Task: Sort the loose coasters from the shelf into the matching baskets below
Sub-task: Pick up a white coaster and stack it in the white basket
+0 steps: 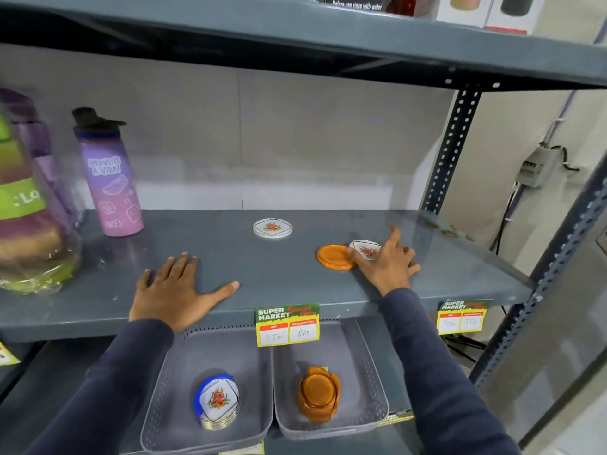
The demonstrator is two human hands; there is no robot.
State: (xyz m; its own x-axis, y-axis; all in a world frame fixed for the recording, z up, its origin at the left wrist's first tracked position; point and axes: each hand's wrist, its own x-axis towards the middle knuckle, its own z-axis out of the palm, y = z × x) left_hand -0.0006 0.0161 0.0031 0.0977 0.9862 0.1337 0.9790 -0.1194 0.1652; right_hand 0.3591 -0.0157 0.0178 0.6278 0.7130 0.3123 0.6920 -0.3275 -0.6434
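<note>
On the grey shelf (pixel 279 277) lie three loose coasters: a white floral coaster (pixel 272 228) at the back middle, an orange coaster (pixel 333 256), and a second white floral coaster (pixel 364 248) tilted up beside it. My right hand (pixel 389 262) has its fingers closed around that tilted floral coaster. My left hand (pixel 179 290) rests flat and open on the shelf, holding nothing. Below, the left grey basket (pixel 170 382) holds a stack of floral coasters (pixel 218 400) in a blue holder. The right grey basket (pixel 368 376) holds a stack of orange coasters (pixel 318 394).
A purple water bottle (pixel 110 178) stands at the shelf's back left, beside a wrapped stack of coloured containers (pixel 29 205). Price tags (pixel 287 325) hang on the shelf's front edge. A perforated upright (pixel 450 149) bounds the right side.
</note>
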